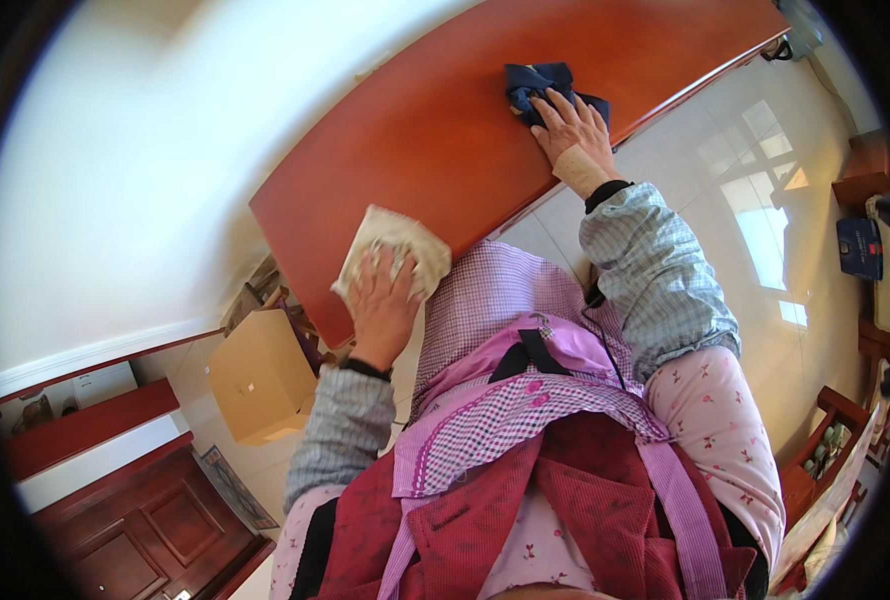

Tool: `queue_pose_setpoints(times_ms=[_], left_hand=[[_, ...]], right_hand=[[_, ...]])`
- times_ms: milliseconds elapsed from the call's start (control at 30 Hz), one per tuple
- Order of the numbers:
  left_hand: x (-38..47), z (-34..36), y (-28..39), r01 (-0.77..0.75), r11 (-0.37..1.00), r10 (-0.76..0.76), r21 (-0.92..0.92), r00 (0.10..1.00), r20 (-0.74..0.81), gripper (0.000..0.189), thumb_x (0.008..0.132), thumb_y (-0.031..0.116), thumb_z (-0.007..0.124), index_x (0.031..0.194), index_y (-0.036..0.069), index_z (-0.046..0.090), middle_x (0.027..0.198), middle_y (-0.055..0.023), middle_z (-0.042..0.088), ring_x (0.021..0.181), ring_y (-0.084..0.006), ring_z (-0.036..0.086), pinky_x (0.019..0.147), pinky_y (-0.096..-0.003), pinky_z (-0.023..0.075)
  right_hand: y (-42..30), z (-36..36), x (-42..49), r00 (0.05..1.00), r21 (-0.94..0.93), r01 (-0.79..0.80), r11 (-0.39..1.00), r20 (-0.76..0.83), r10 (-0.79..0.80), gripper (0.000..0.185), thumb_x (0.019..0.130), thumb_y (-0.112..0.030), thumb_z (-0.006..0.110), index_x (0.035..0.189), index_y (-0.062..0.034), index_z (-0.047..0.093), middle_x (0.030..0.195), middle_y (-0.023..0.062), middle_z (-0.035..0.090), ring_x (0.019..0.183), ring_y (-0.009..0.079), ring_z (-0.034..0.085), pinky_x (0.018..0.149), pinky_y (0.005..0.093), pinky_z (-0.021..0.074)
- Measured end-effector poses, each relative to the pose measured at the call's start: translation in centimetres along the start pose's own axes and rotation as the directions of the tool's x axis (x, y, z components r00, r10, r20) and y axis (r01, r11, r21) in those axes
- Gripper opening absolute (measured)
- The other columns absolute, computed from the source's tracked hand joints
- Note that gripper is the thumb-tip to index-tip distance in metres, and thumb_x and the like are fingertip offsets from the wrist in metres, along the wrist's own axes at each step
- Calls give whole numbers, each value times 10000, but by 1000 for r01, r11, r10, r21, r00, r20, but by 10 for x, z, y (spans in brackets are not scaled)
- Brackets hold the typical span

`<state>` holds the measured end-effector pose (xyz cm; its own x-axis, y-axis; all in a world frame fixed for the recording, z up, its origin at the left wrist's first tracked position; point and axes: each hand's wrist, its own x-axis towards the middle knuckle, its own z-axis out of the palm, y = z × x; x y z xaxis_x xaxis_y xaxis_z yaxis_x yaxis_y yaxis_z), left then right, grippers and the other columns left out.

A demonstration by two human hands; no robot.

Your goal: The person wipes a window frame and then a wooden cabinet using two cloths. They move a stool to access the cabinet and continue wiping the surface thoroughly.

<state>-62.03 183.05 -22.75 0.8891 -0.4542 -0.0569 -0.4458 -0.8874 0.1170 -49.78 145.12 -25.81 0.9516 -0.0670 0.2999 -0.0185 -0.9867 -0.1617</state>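
Before me stretches a long reddish-brown wooden cabinet top (445, 150) with a glossy surface. My left hand (385, 300) presses a beige cloth (404, 229) onto its near left end, and part of the cloth reaches the front edge. Farther along to the right, my right hand (576, 135) lies on a crumpled dark blue cloth (539, 79), pressing it against the wood. The fingers of both hands are spread over their cloths. Grey checked sleeve covers reach down to both wrists.
A cardboard box (257, 375) stands on the floor by the cabinet's left end. White wall (115, 187) runs behind the cabinet. A brown panelled door (160, 525) is at lower left. Glossy floor tiles (715, 195), a dark blue box (859, 247) and wooden furniture (809, 480) lie to the right.
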Motion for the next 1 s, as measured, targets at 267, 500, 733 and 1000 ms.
queue_pose_setpoints(times_ms=[267, 500, 733, 1000], left_hand=[[124, 22, 96, -228, 974, 228, 8, 971, -71, 675, 916, 358, 717, 1537, 257, 474, 1659, -116, 336, 1557, -401, 225, 1224, -630, 216], [45, 17, 17, -117, 993, 116, -13, 991, -66, 636, 922, 355, 697, 1513, 204, 516, 1644, -146, 361, 1535, -405, 270, 1234, -587, 237], [-49, 1, -112, 326, 944, -326, -57, 945, 3, 582, 1005, 334, 589, 1504, 45, 508, 1654, -237, 306, 1524, -453, 258, 1262, -542, 175], [71, 10, 11, -30, 998, 37, -57, 991, 131, 613, 1008, 376, 579, 1568, 165, 447, 1680, -173, 287, 1554, -442, 215, 1238, -608, 205]], right_hand=[[-2, -1, 1, 999, -24, -17, 1000, 28, 18, 487, 1067, -417, 498, 1531, -271, 489, 1624, 31, 434, 1502, 327, 381, 1245, 478, 263], [0, 1, 2, 999, -21, -11, 1000, 38, 12, 493, 1066, -430, 498, 1538, -290, 475, 1633, 29, 419, 1509, 329, 368, 1248, 480, 258], [2, 1, 1, 1000, -32, -6, 999, 28, 7, 490, 1063, -412, 509, 1534, -280, 481, 1622, 32, 434, 1496, 331, 386, 1245, 479, 262], [2, 0, 2, 999, -33, -7, 999, 51, 9, 488, 1064, -414, 502, 1529, -267, 485, 1617, 42, 441, 1497, 341, 384, 1240, 484, 271]])
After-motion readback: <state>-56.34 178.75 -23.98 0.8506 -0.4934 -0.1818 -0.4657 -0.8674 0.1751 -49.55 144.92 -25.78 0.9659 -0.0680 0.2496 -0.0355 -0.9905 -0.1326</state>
